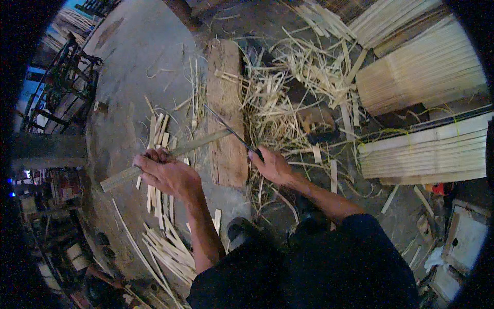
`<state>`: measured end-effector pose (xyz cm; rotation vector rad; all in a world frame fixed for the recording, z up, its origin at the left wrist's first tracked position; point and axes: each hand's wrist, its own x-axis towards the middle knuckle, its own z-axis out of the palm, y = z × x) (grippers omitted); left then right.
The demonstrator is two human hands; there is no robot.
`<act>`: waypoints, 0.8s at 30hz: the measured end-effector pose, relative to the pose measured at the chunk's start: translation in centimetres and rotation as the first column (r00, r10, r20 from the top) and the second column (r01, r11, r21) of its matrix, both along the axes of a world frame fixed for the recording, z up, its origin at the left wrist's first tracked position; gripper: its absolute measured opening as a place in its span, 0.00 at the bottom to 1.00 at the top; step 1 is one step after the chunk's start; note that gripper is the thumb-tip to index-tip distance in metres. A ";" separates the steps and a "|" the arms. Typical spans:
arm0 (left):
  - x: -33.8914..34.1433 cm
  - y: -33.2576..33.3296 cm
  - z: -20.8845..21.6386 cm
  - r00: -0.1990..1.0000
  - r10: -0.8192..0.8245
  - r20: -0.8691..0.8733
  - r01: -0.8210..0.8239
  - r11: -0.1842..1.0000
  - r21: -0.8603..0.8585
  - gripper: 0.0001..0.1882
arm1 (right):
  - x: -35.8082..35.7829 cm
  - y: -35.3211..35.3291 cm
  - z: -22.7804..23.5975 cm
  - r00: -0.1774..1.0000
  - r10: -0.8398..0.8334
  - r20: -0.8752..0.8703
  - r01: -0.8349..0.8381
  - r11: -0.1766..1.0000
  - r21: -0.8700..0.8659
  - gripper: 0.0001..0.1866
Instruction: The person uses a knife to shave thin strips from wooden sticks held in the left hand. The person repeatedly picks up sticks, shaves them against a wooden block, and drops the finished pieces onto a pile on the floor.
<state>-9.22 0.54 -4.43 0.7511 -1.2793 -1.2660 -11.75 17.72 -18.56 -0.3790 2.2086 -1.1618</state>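
My left hand point(165, 172) grips a long flat bamboo strip point(198, 144) that runs from lower left up to the right, its far end resting on a wooden block point(226, 103). My right hand point(272, 166) holds the handle of a long dark knife point(229, 129). The blade slants up to the left and meets the strip's far end over the block. Short cut bamboo pieces point(159, 131) lie on the floor just beyond my left hand.
A heap of pale bamboo shavings point(288, 87) lies beyond the block. Bundles of split strips point(427, 149) are stacked at right and upper right. More cut strips point(172, 250) lie at lower left. A metal frame point(62, 87) stands at far left.
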 end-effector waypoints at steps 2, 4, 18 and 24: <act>-0.1 0.0 0.4 0.999 0.050 -0.022 -0.050 0.999 0.020 0.17 | 0.1 -0.8 2.2 0.988 0.096 -0.124 -0.115 0.981 -0.154 0.23; -0.1 0.2 -0.6 0.998 0.063 -0.003 -0.062 0.997 0.044 0.18 | 2.0 -1.2 5.3 0.972 0.186 -0.145 -0.216 0.947 -0.238 0.22; -0.3 -0.3 -0.3 0.992 0.127 0.028 -0.126 0.992 -0.019 0.20 | 1.4 -0.6 2.3 0.999 0.023 -0.048 -0.031 0.986 -0.162 0.21; -1.3 -0.4 -0.2 0.994 0.104 0.020 -0.101 0.988 -0.118 0.21 | 0.9 0.6 -3.0 0.989 0.013 -0.148 -0.014 1.000 -0.006 0.25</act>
